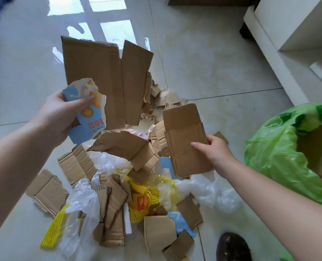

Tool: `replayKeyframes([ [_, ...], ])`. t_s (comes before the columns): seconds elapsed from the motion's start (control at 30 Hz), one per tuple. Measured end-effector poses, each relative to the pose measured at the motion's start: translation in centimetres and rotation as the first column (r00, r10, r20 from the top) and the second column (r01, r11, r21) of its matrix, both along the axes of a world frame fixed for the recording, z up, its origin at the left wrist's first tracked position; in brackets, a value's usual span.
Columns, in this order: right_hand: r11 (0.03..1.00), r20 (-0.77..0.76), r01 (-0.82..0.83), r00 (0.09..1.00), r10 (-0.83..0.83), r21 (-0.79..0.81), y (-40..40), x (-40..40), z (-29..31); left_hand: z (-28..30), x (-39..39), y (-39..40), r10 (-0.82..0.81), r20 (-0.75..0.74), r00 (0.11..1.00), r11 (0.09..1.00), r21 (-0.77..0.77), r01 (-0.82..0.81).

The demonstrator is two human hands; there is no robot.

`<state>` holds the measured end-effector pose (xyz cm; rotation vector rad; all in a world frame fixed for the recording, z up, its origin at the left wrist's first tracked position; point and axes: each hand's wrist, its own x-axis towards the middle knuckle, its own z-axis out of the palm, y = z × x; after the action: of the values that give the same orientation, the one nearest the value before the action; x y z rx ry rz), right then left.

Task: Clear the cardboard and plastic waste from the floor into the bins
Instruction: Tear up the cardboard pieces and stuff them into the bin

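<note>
Cardboard and plastic waste [118, 187] lies in a loose heap on the glossy grey tiled floor [203, 59], in the centre: torn brown corrugated pieces, crumpled clear plastic film [209, 191], yellow plastic mesh [145, 196] w/ a red print.

The left hand [62, 113] grips a torn blue printed carton scrap [89, 117], thumb across its face, together w/ a large brown cardboard sheet [103, 72] that stands up behind it. The right hand [213, 149] holds a brown flat cardboard piece [184, 140] by its right edge, above the heap.

At the right is a bin w/ a green plastic liner bag [281, 157]; brown cardboard shows inside. A dark brown shoe [232, 245] is at the bottom, a white cabinet [288, 25] at the top right.
</note>
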<state>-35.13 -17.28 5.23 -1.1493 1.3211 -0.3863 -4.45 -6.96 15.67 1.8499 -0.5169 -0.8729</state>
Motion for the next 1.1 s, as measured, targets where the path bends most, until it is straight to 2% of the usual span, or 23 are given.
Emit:
replayKeyframes([
  [0.17,0.983,0.177,0.174,0.967,-0.182,0.058,1.2,-1.7,4.4,4.0,-1.9,1.1,-0.046,0.040,0.998,0.995,-0.089,0.049],
  [0.3,0.951,0.318,0.306,0.900,-0.300,0.030,2.5,-3.9,9.2,7.9,-5.4,0.8,-0.097,0.015,0.995,0.982,-0.162,0.098],
  [0.43,0.905,0.395,0.425,0.832,-0.390,-0.002,3.7,-7.7,13.9,11.2,-11.6,-0.4,-0.151,-0.059,0.987,0.964,-0.230,0.133],
  [0.67,0.758,0.300,0.632,0.763,-0.573,-0.162,3.3,-17.8,20.6,14.2,-24.7,-3.7,-0.328,-0.136,0.935,0.915,-0.294,0.278],
  [0.83,0.673,0.209,0.689,0.724,-0.657,-0.269,2.4,-24.6,21.3,14.0,-32.7,-5.9,-0.409,-0.169,0.897,0.884,-0.316,0.343],
  [0.97,0.677,0.188,0.701,0.712,-0.676,-0.224,1.4,-26.1,19.9,12.4,-37.1,-7.6,-0.426,-0.163,0.890,0.883,-0.291,0.369],
  [1.1,0.715,0.082,0.644,0.756,-0.649,-0.274,-0.2,-25.0,17.9,9.8,-40.3,-9.2,-0.458,-0.112,0.882,0.871,-0.255,0.420],
])
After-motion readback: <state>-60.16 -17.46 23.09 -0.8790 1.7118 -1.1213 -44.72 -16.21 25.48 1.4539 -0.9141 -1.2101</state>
